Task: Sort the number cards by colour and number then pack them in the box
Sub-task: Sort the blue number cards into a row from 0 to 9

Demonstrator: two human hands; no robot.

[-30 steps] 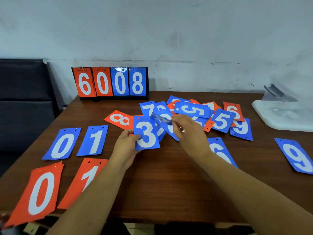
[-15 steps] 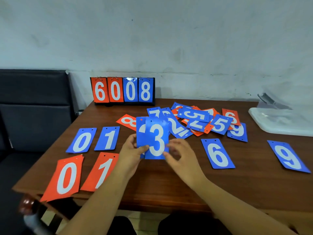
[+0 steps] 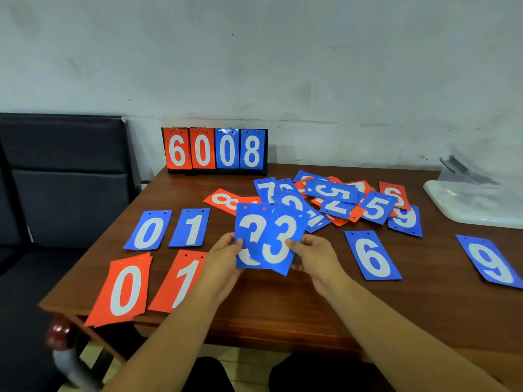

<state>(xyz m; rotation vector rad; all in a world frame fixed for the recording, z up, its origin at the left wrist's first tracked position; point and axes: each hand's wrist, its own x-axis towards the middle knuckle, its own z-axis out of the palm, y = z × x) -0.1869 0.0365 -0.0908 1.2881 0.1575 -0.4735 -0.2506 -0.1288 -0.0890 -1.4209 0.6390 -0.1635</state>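
Head view only: both hands up over the table (image 3: 283, 306) near its front edge, holding two blue 3 cards fanned so both numerals show. Left hand (image 3: 223, 261) pinches the rear 3 (image 3: 247, 230) at its left edge, thumb on the face; right hand (image 3: 314, 258) pinches the front 3 (image 3: 283, 239) at its right edge, thumb on the face, that card tilted slightly. The cards overlap and touch. Sorted so far, by how things lie: blue 0 (image 3: 148, 230) and blue 1 (image 3: 190, 227) side by side, orange 0 (image 3: 124, 290) and orange 1 (image 3: 181, 281) in front of them, the orange 0 overhanging the table edge. Unsorted pile (image 3: 334, 199) sits mid-table behind the hands; blue 6 (image 3: 372, 256) and blue 9 (image 3: 492, 261) lie apart to the right. Box (image 3: 475, 205) is at the far right, nothing visibly packed in it. Scoreboard (image 3: 215, 149) stands at the back. Risks, as a judgement: no blue 2 is laid out yet, so dropping the 3s right beside the 1 breaks the number order; glossy cards in edge pinches could slip and slide apart; a forearm brushing the overhanging orange 0 could knock it off the table; blue 2s partly buried in the pile are easy to miss.
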